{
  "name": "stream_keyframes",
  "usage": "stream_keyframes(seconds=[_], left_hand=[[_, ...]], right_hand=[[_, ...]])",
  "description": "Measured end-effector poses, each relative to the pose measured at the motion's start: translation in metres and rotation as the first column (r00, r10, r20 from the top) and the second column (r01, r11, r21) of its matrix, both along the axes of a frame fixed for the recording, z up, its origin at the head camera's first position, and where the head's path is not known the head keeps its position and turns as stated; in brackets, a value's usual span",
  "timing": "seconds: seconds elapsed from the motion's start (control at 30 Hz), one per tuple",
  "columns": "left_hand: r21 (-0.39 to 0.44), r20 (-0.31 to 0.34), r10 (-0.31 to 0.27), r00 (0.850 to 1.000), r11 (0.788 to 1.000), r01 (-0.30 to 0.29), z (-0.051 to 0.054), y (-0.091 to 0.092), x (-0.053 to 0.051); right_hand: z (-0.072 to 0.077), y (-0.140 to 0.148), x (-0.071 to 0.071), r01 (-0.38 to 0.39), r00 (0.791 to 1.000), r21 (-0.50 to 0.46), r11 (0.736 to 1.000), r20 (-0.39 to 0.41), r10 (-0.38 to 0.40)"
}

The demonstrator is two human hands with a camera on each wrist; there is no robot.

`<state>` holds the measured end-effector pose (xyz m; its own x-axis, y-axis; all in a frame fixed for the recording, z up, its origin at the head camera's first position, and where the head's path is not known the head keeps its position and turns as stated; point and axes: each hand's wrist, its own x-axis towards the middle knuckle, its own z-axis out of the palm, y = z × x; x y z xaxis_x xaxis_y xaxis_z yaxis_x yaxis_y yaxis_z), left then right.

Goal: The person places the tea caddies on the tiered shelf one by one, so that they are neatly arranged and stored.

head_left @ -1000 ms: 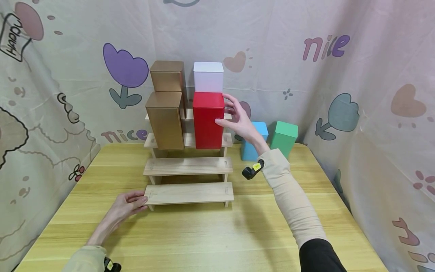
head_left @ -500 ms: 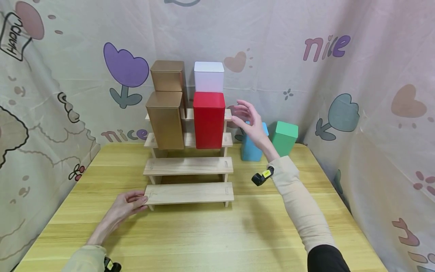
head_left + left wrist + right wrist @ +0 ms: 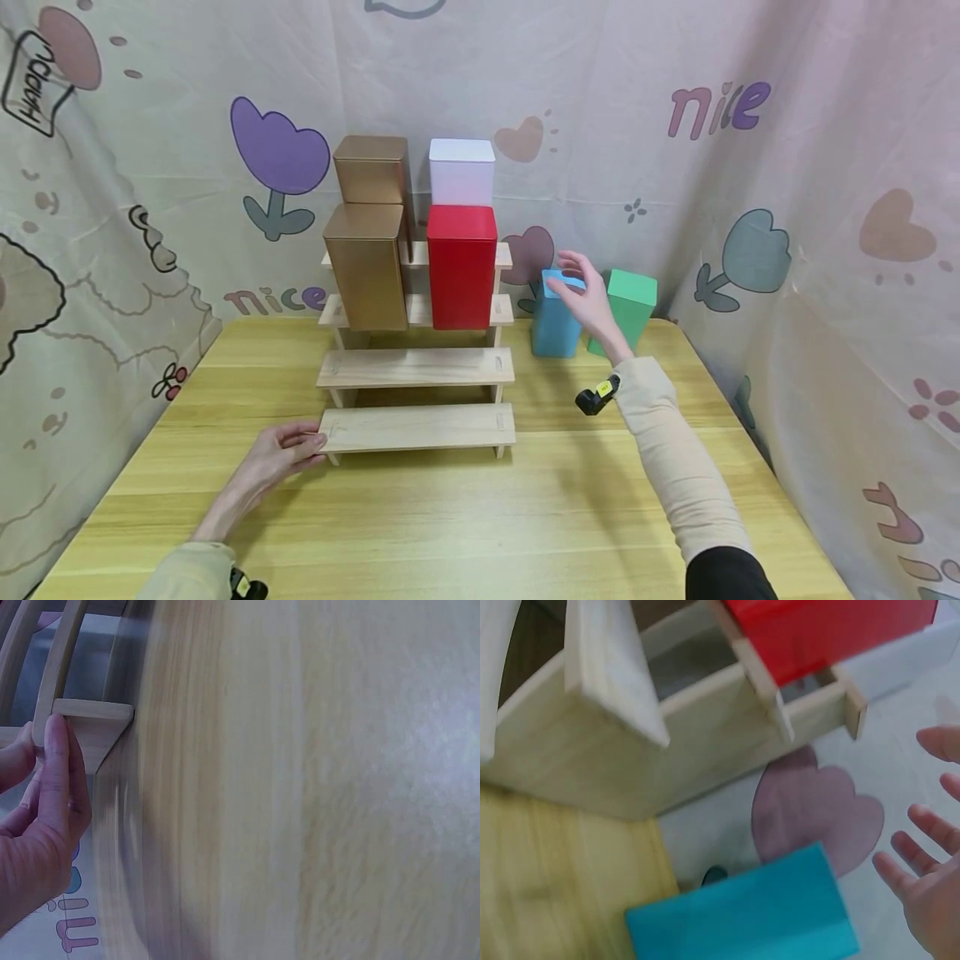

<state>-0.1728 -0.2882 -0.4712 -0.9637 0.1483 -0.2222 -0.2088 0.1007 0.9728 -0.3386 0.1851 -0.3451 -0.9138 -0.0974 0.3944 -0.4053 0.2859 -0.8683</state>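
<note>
My left hand [image 3: 279, 457] pinches the left end of the lowest step of a wooden stepped shelf [image 3: 420, 427]; the left wrist view shows thumb and fingers [image 3: 56, 765] on that board's end. My right hand [image 3: 588, 302], fingers parted and holding nothing, is over the blue box [image 3: 553, 327]; in the right wrist view it is beside that box [image 3: 742, 919], apart from it. A green box [image 3: 632, 302] stands just right of the blue one. On the shelf's upper steps are a red box [image 3: 461, 271], a white box [image 3: 461, 171] and two brown boxes [image 3: 367, 275].
The two lower steps [image 3: 416, 367] carry no boxes. The wooden table [image 3: 420, 525] reaches round the shelf, and a printed cloth [image 3: 600, 67] hangs behind and at both sides. Black devices [image 3: 597, 396] are strapped at both wrists.
My right hand has come away from the red box, moving right and down to the blue box. The red box stays on its step. My left hand has kept its hold on the shelf.
</note>
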Motion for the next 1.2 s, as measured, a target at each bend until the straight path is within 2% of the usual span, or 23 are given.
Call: stream_keyframes(seconds=[0.33, 0.67, 0.83, 1.07, 1.2], left_hand=[[-0.018, 0.003, 0.006, 1.000, 1.000, -0.006, -0.001, 0.000, 0.000], [-0.012, 0.002, 0.004, 1.000, 1.000, -0.004, -0.001, -0.001, 0.000], [0.007, 0.003, 0.002, 1.000, 1.000, -0.002, -0.001, 0.000, -0.001], [0.010, 0.005, 0.004, 1.000, 1.000, -0.004, 0.000, 0.000, 0.000], [0.024, 0.005, 0.005, 1.000, 1.000, -0.005, 0.000, 0.000, 0.000]], right_hand=[[-0.022, 0.019, -0.005, 0.092, 0.995, 0.114, 0.989, 0.030, -0.096], [-0.032, 0.021, -0.010, 0.166, 0.982, 0.221, 0.961, 0.046, -0.180], [-0.038, 0.019, -0.010, 0.177, 0.978, 0.256, 0.950, 0.066, -0.200], [-0.043, 0.021, -0.011, 0.150, 0.977, 0.332, 0.931, 0.095, -0.191], [-0.047, 0.025, -0.010, 0.158, 0.975, 0.360, 0.919, 0.088, -0.202]])
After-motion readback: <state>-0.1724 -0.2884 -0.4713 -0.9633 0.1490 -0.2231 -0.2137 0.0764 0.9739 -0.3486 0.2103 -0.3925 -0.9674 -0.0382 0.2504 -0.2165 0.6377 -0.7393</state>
